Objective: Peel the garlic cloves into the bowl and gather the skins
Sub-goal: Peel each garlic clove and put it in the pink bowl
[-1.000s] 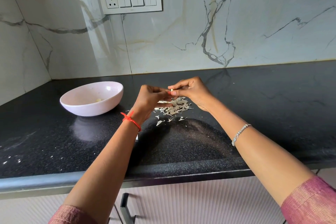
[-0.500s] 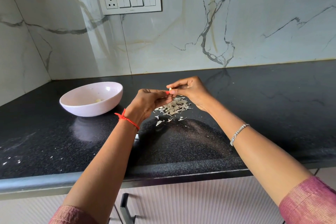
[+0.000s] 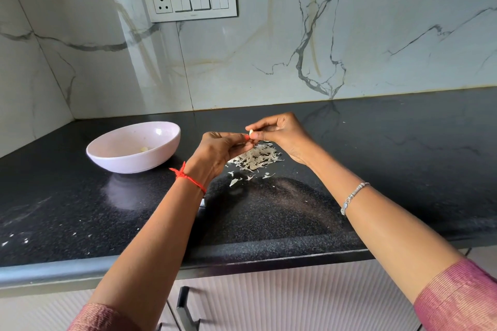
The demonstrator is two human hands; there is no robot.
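black speckled countertop [image 3: 390, 169] carries a pale bowl [image 3: 161, 154] and a heap of garlic skins [image 3: 255, 160].

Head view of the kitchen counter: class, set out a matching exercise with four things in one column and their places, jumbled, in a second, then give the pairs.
1 bowl
2 garlic clove
3 skins
4 switch panel

A on the wall
B pinched in the right hand
C heaped on the counter
D standing on the counter, left of the skins

Pairs: 1-D, 2-B, 3-C, 4-A
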